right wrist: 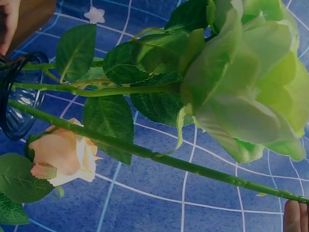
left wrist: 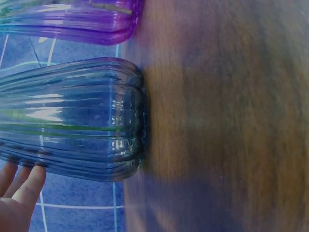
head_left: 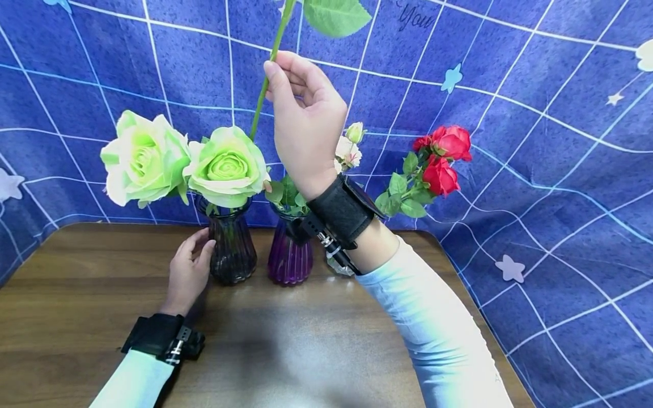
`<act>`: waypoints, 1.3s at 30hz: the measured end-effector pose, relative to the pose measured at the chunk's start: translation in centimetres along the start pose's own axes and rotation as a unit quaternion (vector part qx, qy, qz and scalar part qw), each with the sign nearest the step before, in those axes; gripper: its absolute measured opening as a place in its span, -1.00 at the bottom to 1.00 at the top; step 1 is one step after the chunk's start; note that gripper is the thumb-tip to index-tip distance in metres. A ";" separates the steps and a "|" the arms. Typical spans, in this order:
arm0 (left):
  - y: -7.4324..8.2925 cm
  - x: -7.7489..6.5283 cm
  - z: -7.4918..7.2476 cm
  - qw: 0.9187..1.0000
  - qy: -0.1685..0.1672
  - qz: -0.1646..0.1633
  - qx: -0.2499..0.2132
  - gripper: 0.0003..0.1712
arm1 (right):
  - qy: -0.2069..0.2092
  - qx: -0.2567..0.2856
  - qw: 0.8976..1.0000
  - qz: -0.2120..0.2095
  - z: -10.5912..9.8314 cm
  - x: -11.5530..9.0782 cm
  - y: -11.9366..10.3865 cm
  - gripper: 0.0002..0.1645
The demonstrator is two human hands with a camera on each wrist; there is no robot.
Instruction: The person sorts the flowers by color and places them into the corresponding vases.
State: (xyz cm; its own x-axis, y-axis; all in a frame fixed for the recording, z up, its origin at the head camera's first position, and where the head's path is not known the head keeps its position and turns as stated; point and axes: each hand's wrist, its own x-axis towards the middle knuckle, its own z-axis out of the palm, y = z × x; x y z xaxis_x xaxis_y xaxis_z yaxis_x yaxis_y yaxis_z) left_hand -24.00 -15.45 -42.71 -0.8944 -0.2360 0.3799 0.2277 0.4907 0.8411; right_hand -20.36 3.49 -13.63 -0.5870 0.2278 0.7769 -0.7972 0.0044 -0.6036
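Observation:
High over the table, my right hand (head_left: 308, 116) pinches a long green flower stem (head_left: 264, 93) between thumb and fingers. A leaf (head_left: 336, 17) shows on it near the top edge; its bloom is out of view. In the right wrist view, the lower end of the stem (right wrist: 145, 151) reaches into the mouth of a dark glass vase (right wrist: 9, 121). That ribbed vase (head_left: 232, 255) stands upright and holds two pale green roses (head_left: 229, 164). My left hand (head_left: 190, 272) is at its left side. In the left wrist view, slightly bent fingers (left wrist: 30, 186) touch the glass.
Right of the dark vase stands a purple vase (head_left: 291, 258), with a peach rose (right wrist: 63, 154) near it. Behind my right wrist, a clear vase (head_left: 339, 263) is partly hidden. Red roses (head_left: 441, 175) lean right. A blue gridded cloth (head_left: 510, 85) hangs behind the wooden table (head_left: 92, 272).

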 end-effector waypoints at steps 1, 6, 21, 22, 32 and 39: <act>0.0 0.0 0.0 1.000 -0.001 -0.001 -0.001 -0.49 | -0.001 0.000 1.000 0.002 0.0 0.0 0.0 -0.78; -0.1 0.0 -0.1 1.000 -0.011 -0.008 -0.001 -0.46 | -0.014 -0.013 1.000 0.003 0.1 -0.3 0.2 -0.77; -0.2 -0.1 -0.1 1.000 -0.015 -0.005 0.004 -0.46 | -0.026 -0.037 0.999 0.016 -0.4 -1.0 1.7 -0.76; -0.2 -0.1 -0.1 1.000 -0.016 -0.006 0.006 -0.46 | -0.026 -0.039 0.999 0.020 -0.5 -1.0 1.9 -0.75; -0.2 -0.1 -0.2 1.000 -0.018 -0.007 0.006 -0.45 | -0.042 -0.071 0.996 0.026 -0.7 -1.7 2.5 -0.76; -0.3 -0.2 -0.2 1.000 -0.020 -0.008 0.000 -0.45 | -0.045 -0.094 0.994 0.030 -0.7 -2.3 3.4 -0.77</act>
State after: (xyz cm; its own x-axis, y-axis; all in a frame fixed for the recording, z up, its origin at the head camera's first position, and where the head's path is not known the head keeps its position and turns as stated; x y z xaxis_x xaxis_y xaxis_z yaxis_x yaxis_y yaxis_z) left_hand -23.82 -15.69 -43.01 -0.9125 -0.2095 0.3513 0.2137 0.4881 0.8462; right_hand -21.58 3.63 -17.58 -0.6492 0.1452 0.7466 -0.7254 0.1769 -0.6652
